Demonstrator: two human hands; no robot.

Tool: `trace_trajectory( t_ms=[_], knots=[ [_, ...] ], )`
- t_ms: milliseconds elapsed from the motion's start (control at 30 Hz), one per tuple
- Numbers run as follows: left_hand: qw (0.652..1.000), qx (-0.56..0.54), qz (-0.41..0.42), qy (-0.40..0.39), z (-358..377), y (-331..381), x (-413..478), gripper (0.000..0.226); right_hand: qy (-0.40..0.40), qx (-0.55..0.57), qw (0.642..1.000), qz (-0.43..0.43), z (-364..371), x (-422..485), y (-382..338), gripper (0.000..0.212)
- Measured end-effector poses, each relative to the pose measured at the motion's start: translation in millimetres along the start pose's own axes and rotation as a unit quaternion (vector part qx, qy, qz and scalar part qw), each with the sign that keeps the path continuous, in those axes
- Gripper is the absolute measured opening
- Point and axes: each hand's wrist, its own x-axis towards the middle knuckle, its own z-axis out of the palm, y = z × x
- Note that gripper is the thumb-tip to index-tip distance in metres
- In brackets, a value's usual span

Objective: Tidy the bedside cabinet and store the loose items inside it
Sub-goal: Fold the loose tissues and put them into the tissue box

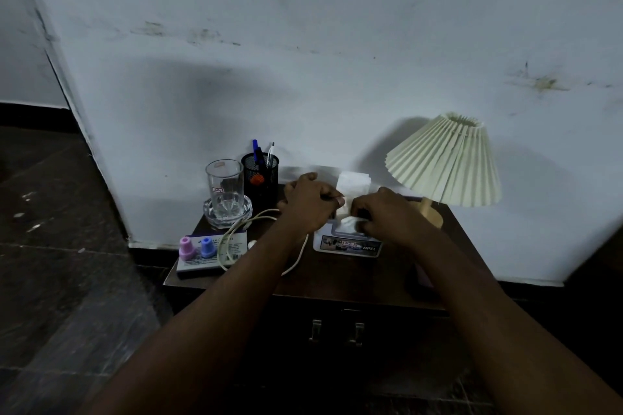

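Centre frame, on the surface of a dark wooden bedside cabinet: the left hand pinches an upright white tissue sheet while the right hand grips its crumpled end at the white printed tissue box, seemingly tucking it in for tidiness.

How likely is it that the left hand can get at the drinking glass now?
Probably yes: the left hand pinches a tissue, but the glass stands uncovered to its left, with the pen holder close behind the path and a cord in front.
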Motion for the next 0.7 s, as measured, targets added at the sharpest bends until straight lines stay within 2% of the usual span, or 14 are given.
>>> trace_trajectory(
  t_ms=[100, 367, 500, 700],
  knots=[
    [1.0, -0.002, 0.007, 0.001, 1.7, -1.5, -0.3, 0.01, 0.008, -0.03, 0.999, 0.019, 0.3, 0.6, -2.2, 0.014],
    [1.0, 0.007, 0.01, 0.0, 2.6, -1.6, 0.2, 0.008, -0.047, -0.089, 0.994, 0.044, -5.8, 0.5, -12.0, 0.019],
    [1.0, 0.01, 0.013, -0.009, 2.4, -4.0, 1.9, 0.005, -0.015, -0.069, 0.997, 0.032, -11.5, -0.5, -14.4, 0.015],
    [1.0, 0.017, 0.017, -0.02, 5.3, -3.6, 1.2, 0.029, -0.011, -0.092, 0.996, 0.01, 2.8, -3.4, -15.8, 0.018]
  ],
)
